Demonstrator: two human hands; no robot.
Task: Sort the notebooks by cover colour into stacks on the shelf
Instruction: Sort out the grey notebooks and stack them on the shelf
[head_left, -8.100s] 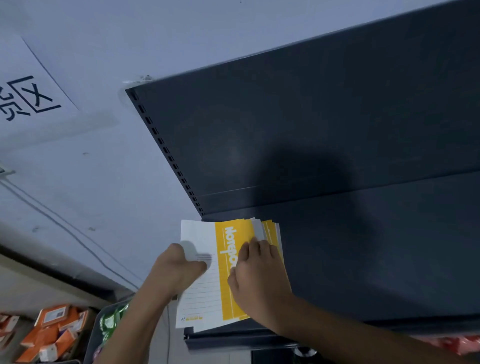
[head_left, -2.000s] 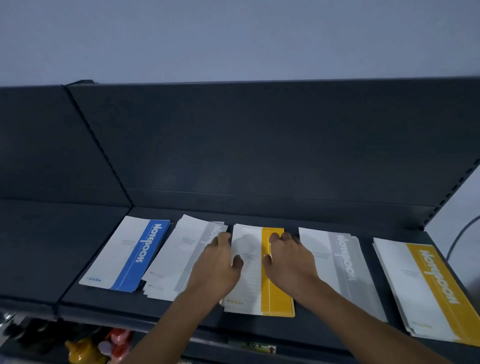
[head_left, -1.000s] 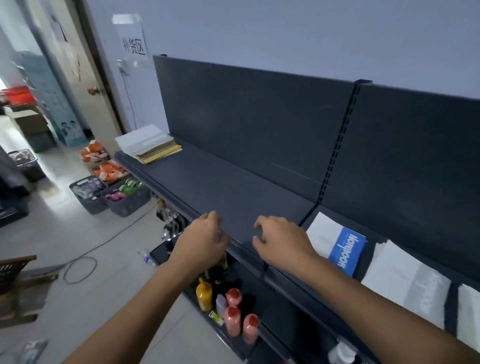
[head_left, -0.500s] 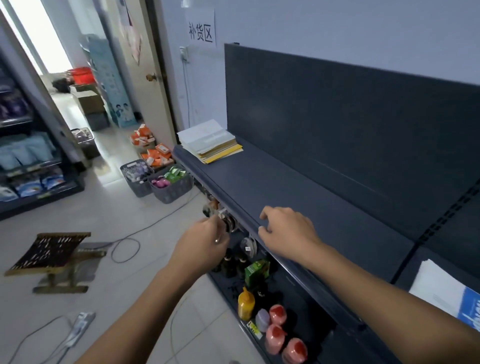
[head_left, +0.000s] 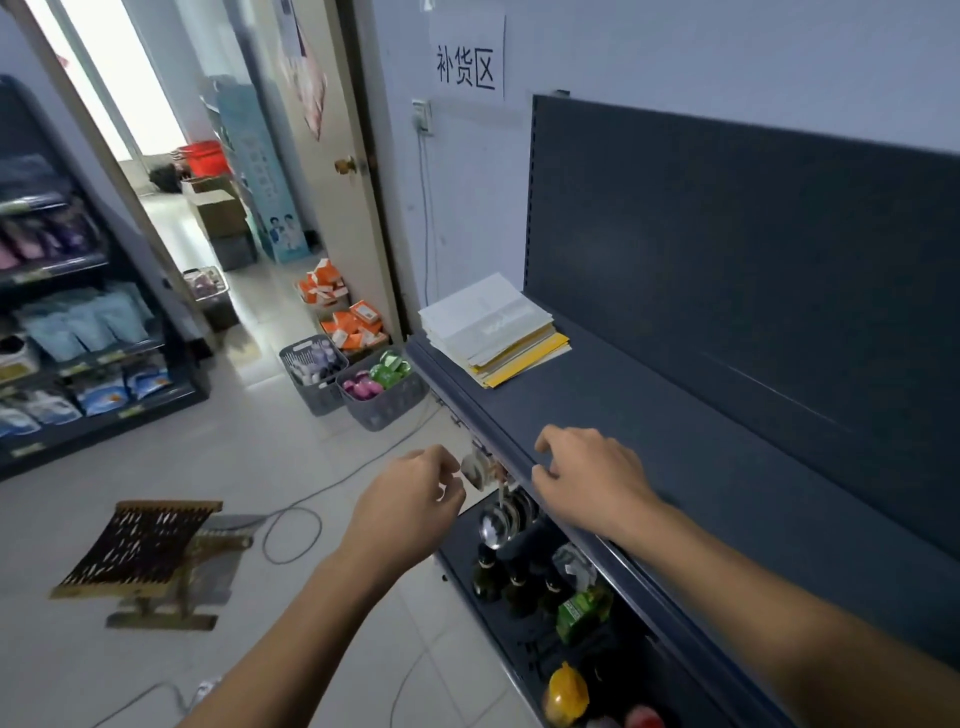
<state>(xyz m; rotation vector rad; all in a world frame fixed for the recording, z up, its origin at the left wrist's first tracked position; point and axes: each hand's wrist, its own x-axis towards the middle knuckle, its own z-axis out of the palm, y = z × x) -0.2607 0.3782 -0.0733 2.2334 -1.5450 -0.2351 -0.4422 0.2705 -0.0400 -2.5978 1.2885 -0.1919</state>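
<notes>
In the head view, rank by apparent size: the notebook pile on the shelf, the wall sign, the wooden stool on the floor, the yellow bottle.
1. wooden stool
2. notebook pile, close behind; the stool is nearer the camera, so true order is unsure
3. wall sign
4. yellow bottle

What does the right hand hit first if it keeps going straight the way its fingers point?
Probably the pile of notebooks at the far end of the shelf. The right hand points along the bare shelf top toward it; nothing shows between, though depth is uncertain.
</notes>
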